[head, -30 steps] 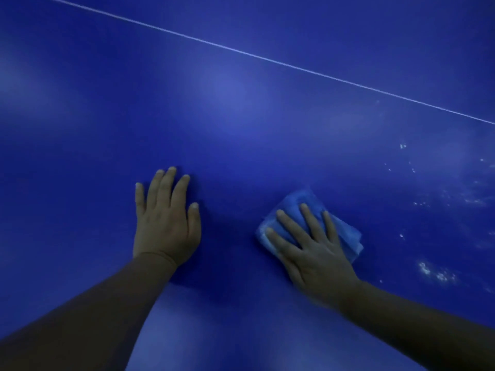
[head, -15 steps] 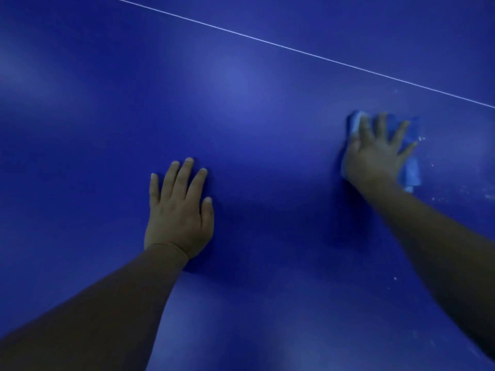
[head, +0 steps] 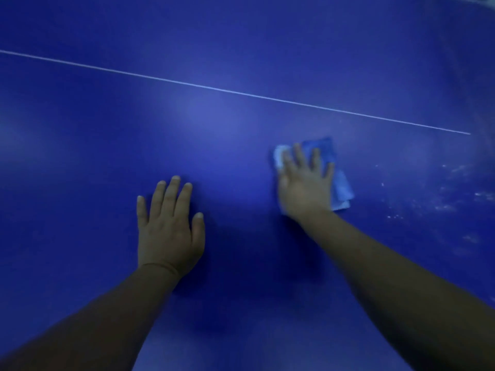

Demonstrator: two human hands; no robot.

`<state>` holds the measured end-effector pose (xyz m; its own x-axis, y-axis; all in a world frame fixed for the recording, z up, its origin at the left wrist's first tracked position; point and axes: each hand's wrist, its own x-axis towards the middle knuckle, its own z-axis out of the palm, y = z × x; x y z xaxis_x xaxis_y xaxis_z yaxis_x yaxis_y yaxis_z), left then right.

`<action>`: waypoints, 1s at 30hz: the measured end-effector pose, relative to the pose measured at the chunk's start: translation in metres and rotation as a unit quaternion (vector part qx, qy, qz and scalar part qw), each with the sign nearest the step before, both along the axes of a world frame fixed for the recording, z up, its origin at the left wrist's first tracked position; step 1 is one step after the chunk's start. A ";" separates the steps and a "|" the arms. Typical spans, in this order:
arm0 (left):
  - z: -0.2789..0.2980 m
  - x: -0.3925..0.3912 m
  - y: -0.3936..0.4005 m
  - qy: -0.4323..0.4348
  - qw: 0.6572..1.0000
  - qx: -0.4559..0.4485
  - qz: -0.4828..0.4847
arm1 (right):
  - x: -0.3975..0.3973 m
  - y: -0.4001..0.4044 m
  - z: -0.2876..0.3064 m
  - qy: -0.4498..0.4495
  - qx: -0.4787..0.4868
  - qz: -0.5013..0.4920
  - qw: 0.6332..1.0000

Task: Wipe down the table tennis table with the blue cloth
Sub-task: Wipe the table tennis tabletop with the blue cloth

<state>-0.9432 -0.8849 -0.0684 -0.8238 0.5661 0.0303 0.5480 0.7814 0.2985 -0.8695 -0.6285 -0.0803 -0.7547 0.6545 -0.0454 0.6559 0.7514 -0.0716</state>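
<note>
The dark blue table tennis table (head: pixel 219 135) fills the view. A folded light blue cloth (head: pixel 340 183) lies flat on it right of centre. My right hand (head: pixel 304 183) presses down on the cloth with fingers spread, covering most of it; the hand is blurred by motion. My left hand (head: pixel 168 231) rests flat on the bare table surface to the left, fingers apart, holding nothing.
A thin white line (head: pixel 241 93) crosses the table from upper left down to the right. White specks and smears (head: pixel 442 204) lie on the surface to the right of the cloth.
My right hand swept the cloth far out to the right and up, then came back leftward and nearer. My left hand stayed planted on the table.
</note>
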 end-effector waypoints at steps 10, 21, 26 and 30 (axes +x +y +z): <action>-0.016 -0.010 0.021 -0.008 1.000 -0.015 -0.004 | 0.013 0.069 0.001 0.032 -0.011 -0.180 0.983; -0.018 -0.012 0.022 -0.003 1.000 -0.010 -0.010 | -0.083 0.127 -0.006 -0.017 0.039 -0.073 0.996; -0.015 -0.013 0.024 -0.019 0.999 -0.021 -0.016 | -0.008 0.182 0.010 0.058 -0.060 -0.378 0.922; -0.015 -0.013 0.025 -0.028 0.999 -0.024 -0.013 | -0.064 0.105 -0.004 0.028 0.001 -0.170 0.985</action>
<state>-0.9565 -0.8601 -0.0839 -0.8084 0.5871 -0.0432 0.5520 0.7815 0.2909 -0.9331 -0.5231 -0.0840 -0.4925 0.8703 -0.0090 0.8652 0.4885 -0.1136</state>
